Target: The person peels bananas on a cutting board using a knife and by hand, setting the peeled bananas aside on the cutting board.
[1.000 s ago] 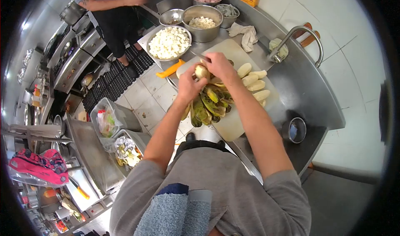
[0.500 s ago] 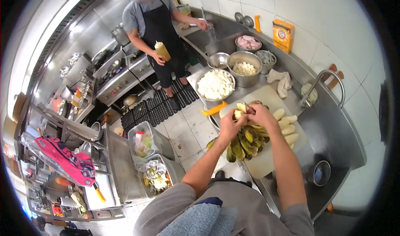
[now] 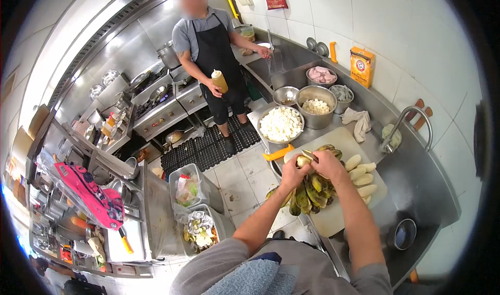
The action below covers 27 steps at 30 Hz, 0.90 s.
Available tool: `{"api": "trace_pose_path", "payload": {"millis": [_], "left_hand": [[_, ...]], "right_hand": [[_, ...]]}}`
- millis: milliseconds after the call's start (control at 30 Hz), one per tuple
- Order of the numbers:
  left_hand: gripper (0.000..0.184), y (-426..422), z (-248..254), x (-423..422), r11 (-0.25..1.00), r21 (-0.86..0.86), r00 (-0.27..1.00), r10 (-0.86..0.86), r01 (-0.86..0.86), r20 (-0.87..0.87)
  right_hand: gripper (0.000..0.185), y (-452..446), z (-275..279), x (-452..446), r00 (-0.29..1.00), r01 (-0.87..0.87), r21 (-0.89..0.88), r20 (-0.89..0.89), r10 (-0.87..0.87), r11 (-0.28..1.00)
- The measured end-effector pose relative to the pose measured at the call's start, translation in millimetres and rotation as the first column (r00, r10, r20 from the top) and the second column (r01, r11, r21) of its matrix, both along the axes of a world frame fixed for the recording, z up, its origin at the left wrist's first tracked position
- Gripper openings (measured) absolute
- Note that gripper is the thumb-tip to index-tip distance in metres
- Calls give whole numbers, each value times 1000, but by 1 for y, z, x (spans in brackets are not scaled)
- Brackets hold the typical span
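My left hand [image 3: 293, 174] is closed around a partly peeled green plantain [image 3: 303, 161] with pale flesh showing. Against it, my right hand [image 3: 329, 166] grips a small knife [image 3: 308, 154], mostly hidden by the fingers. Both hands are over a white cutting board [image 3: 328, 226]. Beneath them lies a pile of green and dark-spotted plantains or their peels [image 3: 307, 195]; which, I cannot fully tell. Several peeled plantains [image 3: 362, 179] lie in a row to the right of the pile.
Beyond the board stand a bowl of white chunks [image 3: 281, 124], a deep pot [image 3: 315, 107] and an orange handle [image 3: 279, 153]. A faucet [image 3: 416, 110] arches at right. Waste bins [image 3: 208, 211] stand left. A co-worker [image 3: 213, 50] holds a squeeze bottle by the far sink.
The camera view has shifted, so the scene sits lower and further right. My hands stay together at the plantain, with the knife blade now more visible. The co-worker still holds the bottle.
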<state>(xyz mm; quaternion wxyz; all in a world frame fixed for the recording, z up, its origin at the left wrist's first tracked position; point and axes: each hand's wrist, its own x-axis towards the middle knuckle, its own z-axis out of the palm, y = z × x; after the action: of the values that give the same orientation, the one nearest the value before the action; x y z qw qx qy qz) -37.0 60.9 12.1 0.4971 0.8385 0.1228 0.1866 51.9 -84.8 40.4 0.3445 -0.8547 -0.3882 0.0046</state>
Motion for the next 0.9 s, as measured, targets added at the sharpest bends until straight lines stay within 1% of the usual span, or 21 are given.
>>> {"api": "trace_pose_path", "payload": {"millis": [67,167,267,367,467,500,533,600,633,700,733,900], "left_hand": [[44,3,-6,2,1000,-14,1000,-13,13,-6],[43,7,-16,4,995,-68,995,-67,72,70],[42,8,-11,2,996,-37,996,-77,79,51],[43,14,-13,3,984,-124,991,-130,131,17],[44,18,8,-6,970,-180,984,-172,160,-51],[45,24,-10,1,974,-123,981,-192,188,-21],[44,28,-20,5,944,-230,970,-244,239,7],[43,27,-14,2,946,-235,974,-228,222,-2],[42,29,-12,2,933,-263,966,-258,244,-18],[43,30,-12,4,916,-307,963,-270,258,4],[43,30,-13,3,905,-332,961,-277,266,13],[43,32,-7,1,909,-328,959,-282,255,-35]], "right_hand": [[18,1,-6,0,1000,17,27,3,-17,999],[19,1,-7,-1,999,34,53,-9,-33,998],[18,2,-6,-2,999,44,50,-23,-43,998],[18,5,-11,-3,994,107,13,-15,-107,994],[19,7,-17,-1,990,140,-13,7,-140,990],[20,8,-19,1,991,136,-13,3,-136,991],[20,10,-17,3,990,138,-9,-5,-138,990],[20,9,-9,-2,990,135,-12,-32,-135,991],[20,10,-5,-4,989,142,-8,-32,-142,990],[21,11,-1,-7,986,158,-9,-40,-159,987],[21,13,-2,-7,985,171,-10,-30,-172,985],[19,17,-7,-8,976,218,7,27,-218,976]]}}
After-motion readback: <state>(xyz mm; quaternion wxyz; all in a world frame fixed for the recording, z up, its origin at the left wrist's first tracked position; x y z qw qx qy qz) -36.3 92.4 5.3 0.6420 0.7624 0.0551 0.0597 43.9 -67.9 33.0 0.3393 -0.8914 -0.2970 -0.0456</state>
